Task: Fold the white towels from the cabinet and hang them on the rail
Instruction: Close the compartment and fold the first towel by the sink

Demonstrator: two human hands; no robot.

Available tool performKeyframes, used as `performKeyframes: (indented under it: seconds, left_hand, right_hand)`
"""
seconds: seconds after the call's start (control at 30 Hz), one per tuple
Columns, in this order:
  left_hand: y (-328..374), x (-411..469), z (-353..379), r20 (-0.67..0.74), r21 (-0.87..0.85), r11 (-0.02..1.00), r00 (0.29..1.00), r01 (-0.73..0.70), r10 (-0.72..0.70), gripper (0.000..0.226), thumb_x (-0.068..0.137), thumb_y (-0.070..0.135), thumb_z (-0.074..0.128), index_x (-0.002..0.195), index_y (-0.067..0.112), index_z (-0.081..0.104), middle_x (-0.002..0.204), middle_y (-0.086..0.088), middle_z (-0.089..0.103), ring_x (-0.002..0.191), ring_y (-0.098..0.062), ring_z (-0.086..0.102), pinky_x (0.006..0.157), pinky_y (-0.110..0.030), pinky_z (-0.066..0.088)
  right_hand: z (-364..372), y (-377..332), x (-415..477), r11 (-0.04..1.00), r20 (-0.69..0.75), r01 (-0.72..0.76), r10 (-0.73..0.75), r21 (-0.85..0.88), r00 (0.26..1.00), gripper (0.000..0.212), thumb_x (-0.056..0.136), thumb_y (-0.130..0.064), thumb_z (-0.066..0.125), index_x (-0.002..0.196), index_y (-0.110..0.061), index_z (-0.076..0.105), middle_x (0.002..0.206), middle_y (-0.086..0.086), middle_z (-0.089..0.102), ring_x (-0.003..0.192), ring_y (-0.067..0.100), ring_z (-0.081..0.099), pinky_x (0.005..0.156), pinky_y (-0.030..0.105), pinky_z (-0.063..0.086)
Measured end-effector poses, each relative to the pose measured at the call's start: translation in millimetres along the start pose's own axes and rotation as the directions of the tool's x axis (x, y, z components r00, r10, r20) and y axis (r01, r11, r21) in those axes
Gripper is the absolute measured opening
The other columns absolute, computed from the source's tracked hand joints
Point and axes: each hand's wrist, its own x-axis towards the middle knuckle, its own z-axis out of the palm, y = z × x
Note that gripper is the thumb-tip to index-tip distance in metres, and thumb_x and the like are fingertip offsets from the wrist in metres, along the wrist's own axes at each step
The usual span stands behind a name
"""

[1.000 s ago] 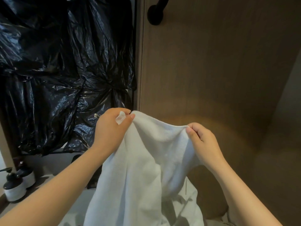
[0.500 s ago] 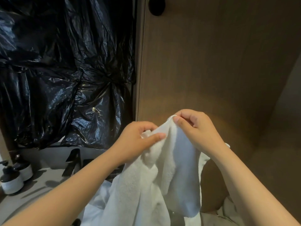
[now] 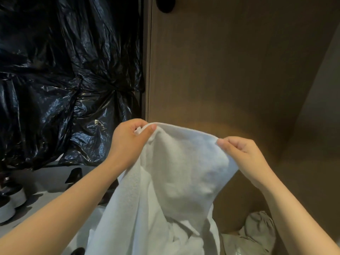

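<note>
Head view: left hand [image 3: 128, 142] pinches the top edge of the white towel [image 3: 180, 172] between thumb and curled fingers. Right hand [image 3: 241, 153] pinches the same edge further along, fingertips only. The towel is held up in the air between the hands, in front of the wooden panel [image 3: 230, 70]. Its top edge sags and the rest hangs in loose bunched folds below frame.

Risks:
- The right pinch looks shallow, so a tug to straighten the edge could pull the cloth out.
- The hanging part is twisted, so a fold made now would likely come out crooked.
- The low end hangs near the counter [image 3: 46, 181] and black tap [image 3: 73, 175] and could snag or drag there.
- The bottles [image 3: 11, 199] stand well apart, so little risk from them.

Dark fitting [image 3: 165, 6] at the top edge; can't tell if it's the rail. Black plastic sheeting [image 3: 64, 80] to the left.
</note>
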Motion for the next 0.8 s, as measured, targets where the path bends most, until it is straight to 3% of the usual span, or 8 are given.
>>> performKeyframes:
  seconds: [0.13, 0.23, 0.33, 0.43, 0.5, 0.57, 0.63, 0.8]
  left_hand:
    - [16.7, 14.1, 8.0, -0.055, -0.002, 0.997, 0.996, -0.073, 0.073, 0.022, 0.092, 0.031, 0.061, 0.077, 0.019, 0.071, 0.074, 0.008, 0.067, 0.077, -0.001, 0.058, 0.062, -0.003, 0.039]
    - [29.4, 26.5, 17.5, -0.077, -0.054, 0.992, 0.991, -0.115, 0.110, 0.021, 0.091, 0.032, 0.062, 0.078, 0.019, 0.070, 0.074, 0.009, 0.066, 0.075, -0.002, 0.058, 0.062, -0.007, 0.040]
    - [24.4, 23.4, 33.7, 0.026, -0.083, 0.994, 0.997, -0.069, 0.071, 0.009, 0.090, 0.031, 0.064, 0.087, 0.025, 0.070, 0.080, 0.016, 0.065, 0.075, 0.006, 0.057, 0.064, -0.005, 0.041]
    - [-5.9, -6.4, 51.4, 0.175, -0.048, 0.994, 0.981, 0.099, -0.089, 0.022, 0.088, 0.024, 0.068, 0.110, 0.021, 0.069, 0.102, 0.011, 0.068, 0.089, 0.001, 0.059, 0.074, -0.007, 0.041]
    - [-26.7, -36.3, 57.4, 0.195, 0.001, 0.981, 0.962, 0.195, -0.192, 0.026, 0.088, 0.022, 0.069, 0.113, 0.017, 0.069, 0.106, 0.005, 0.070, 0.089, -0.007, 0.061, 0.077, -0.015, 0.046]
    - [-42.4, -65.1, 58.2, 0.168, -0.013, 0.956, 0.943, 0.293, -0.287, 0.030, 0.085, 0.021, 0.072, 0.114, 0.016, 0.067, 0.098, 0.006, 0.070, 0.077, -0.009, 0.060, 0.074, -0.022, 0.049]
    - [-51.8, -88.6, 56.3, 0.139, -0.039, 0.931, 0.925, 0.362, -0.354, 0.037, 0.082, 0.022, 0.076, 0.117, 0.017, 0.063, 0.097, 0.008, 0.068, 0.076, -0.008, 0.060, 0.075, -0.028, 0.052]
    - [-58.6, -127.5, 52.5, 0.016, -0.167, 0.840, 0.853, 0.516, -0.521, 0.051, 0.074, 0.024, 0.084, 0.117, 0.026, 0.056, 0.098, 0.010, 0.062, 0.086, -0.002, 0.060, 0.073, -0.020, 0.049]
  right_hand:
    - [-5.5, -46.3, 0.1, 0.930, 0.236, -0.093, 0.007, 0.355, 0.972, 0.043, 0.085, -0.053, 0.060, 0.073, -0.012, 0.069, 0.069, 0.004, 0.064, 0.061, 0.016, 0.058, 0.054, 0.020, 0.046]
    - [-3.4, -66.2, 5.0, 0.900, 0.205, -0.087, -0.002, 0.427, 0.979, 0.045, 0.085, -0.052, 0.063, 0.083, -0.008, 0.070, 0.082, 0.014, 0.066, 0.070, 0.021, 0.062, 0.059, 0.025, 0.049]
    - [5.9, -57.6, 9.0, 0.936, -0.004, -0.065, 0.071, 0.346, 0.997, 0.046, 0.091, -0.043, 0.061, 0.082, 0.003, 0.063, 0.075, 0.020, 0.055, 0.066, 0.020, 0.051, 0.058, 0.025, 0.041]
    - [24.7, -26.1, -0.8, 0.987, -0.181, -0.136, 0.150, 0.088, 0.972, 0.014, 0.094, -0.031, 0.061, 0.092, -0.018, 0.066, 0.079, -0.011, 0.061, 0.068, 0.002, 0.057, 0.055, 0.007, 0.039]
    - [39.4, 0.4, -18.1, 0.978, -0.162, -0.205, 0.197, -0.034, 0.967, 0.008, 0.095, -0.029, 0.060, 0.103, -0.029, 0.059, 0.092, -0.017, 0.059, 0.078, 0.002, 0.059, 0.054, 0.004, 0.042]
    - [52.8, 25.8, -37.0, 0.975, -0.085, -0.224, 0.223, -0.007, 0.971, 0.005, 0.097, -0.024, 0.057, 0.098, -0.026, 0.062, 0.092, -0.015, 0.062, 0.079, -0.002, 0.059, 0.057, 0.003, 0.043]
    - [65.0, 43.2, -54.7, 0.972, -0.022, -0.232, 0.233, 0.022, 0.972, 0.015, 0.097, -0.019, 0.056, 0.089, -0.023, 0.068, 0.087, -0.011, 0.067, 0.079, -0.004, 0.060, 0.061, 0.004, 0.043]
    - [90.0, 56.2, -80.4, 0.947, 0.036, -0.306, 0.304, 0.092, 0.952, 0.024, 0.095, -0.015, 0.059, 0.079, -0.026, 0.073, 0.077, -0.008, 0.071, 0.068, 0.007, 0.062, 0.060, 0.018, 0.048]
